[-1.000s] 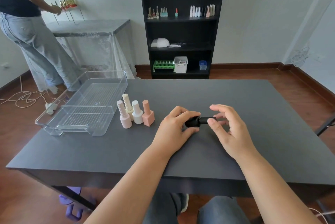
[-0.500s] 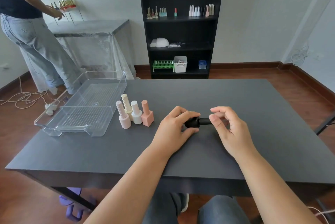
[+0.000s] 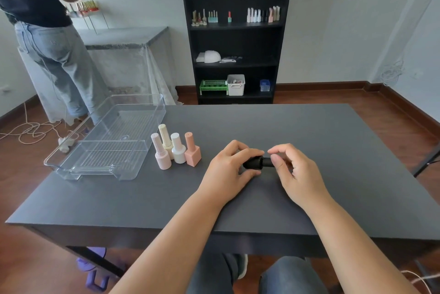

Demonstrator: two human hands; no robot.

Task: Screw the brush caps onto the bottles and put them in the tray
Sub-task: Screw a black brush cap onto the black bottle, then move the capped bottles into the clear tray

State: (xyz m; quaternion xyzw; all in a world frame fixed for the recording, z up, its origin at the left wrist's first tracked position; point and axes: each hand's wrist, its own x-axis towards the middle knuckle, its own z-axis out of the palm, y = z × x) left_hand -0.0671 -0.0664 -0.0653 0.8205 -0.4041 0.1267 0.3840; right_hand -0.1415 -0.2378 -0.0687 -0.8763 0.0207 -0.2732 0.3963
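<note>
Left hand (image 3: 228,170): grip clamped on the black bottle (image 3: 252,163), held sideways just above the surface (image 3: 309,141)
Right hand (image 3: 295,172): thumb and forefinger pinched on the black brush cap (image 3: 267,162) at the bottle's neck
Capped bottles: four pastel bottles (image 3: 177,149) upright in a cluster, just right of the tray
Tray (image 3: 152,113): clear plastic, at the surface's left edge; holds no bottles

Left hand (image 3: 228,170) gripping small black glass bottle (image 3: 252,163) sideways over dark grey table (image 3: 333,151), right hand (image 3: 295,172) pinching its black cap (image 3: 267,162); four pastel capped bottles (image 3: 176,149) beside clear plastic tray (image 3: 107,141)
</note>
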